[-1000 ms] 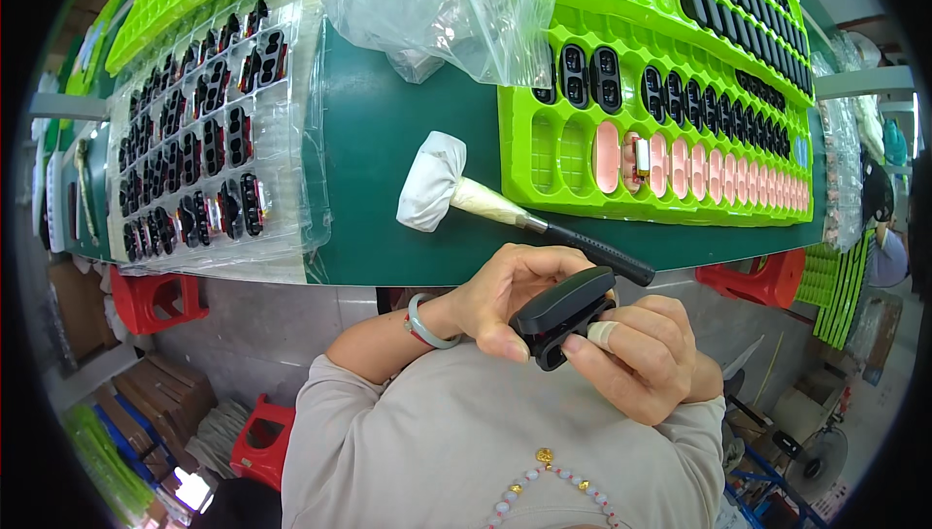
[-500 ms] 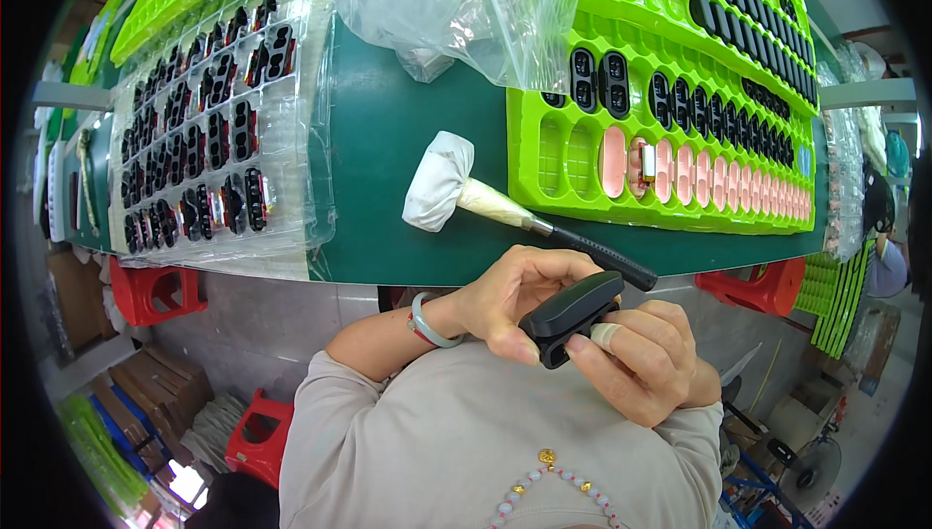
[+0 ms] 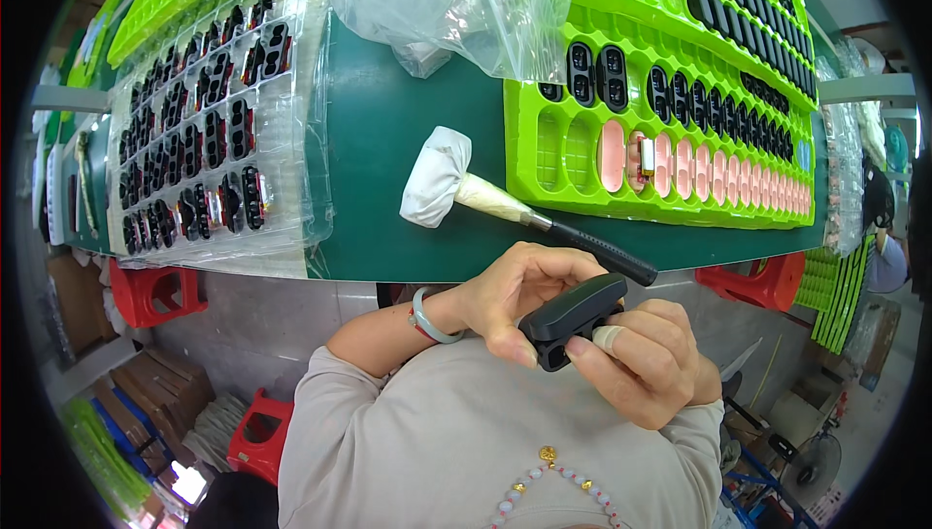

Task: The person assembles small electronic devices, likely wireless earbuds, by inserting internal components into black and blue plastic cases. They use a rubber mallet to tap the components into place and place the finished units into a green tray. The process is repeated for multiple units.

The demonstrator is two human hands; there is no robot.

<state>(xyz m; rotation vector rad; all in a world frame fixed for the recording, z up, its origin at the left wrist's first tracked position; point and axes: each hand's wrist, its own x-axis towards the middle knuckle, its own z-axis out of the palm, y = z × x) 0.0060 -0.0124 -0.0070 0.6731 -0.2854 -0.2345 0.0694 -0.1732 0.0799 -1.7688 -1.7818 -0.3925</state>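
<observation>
In front of my chest I hold a small black plastic case (image 3: 578, 306) with a smooth, rounded top and an open-looking lower part. My left hand (image 3: 505, 296) grips its left end and far side, the thumb on the near side. From the right, my right hand (image 3: 646, 364) closes on the near right side, its fingers curled and one wrapped in a pale finger cover. The far fingers of my left hand are partly hidden behind the case. Just beyond my hands lies a mallet (image 3: 505, 204) with a white cloth-wrapped head and black grip.
A green tray (image 3: 553, 201) at right carries black and pink shells. Clear plastic trays (image 3: 291, 165) at left hold rows of black parts. A clear plastic bag (image 3: 456, 10) lies at the back on the green table (image 3: 374, 141). Red stools (image 3: 160, 294) stand below the table edge.
The case has tilted slightly in my hands, so a little more of its lower part shows. Both hands keep their hold, and the view has shifted very slightly.
</observation>
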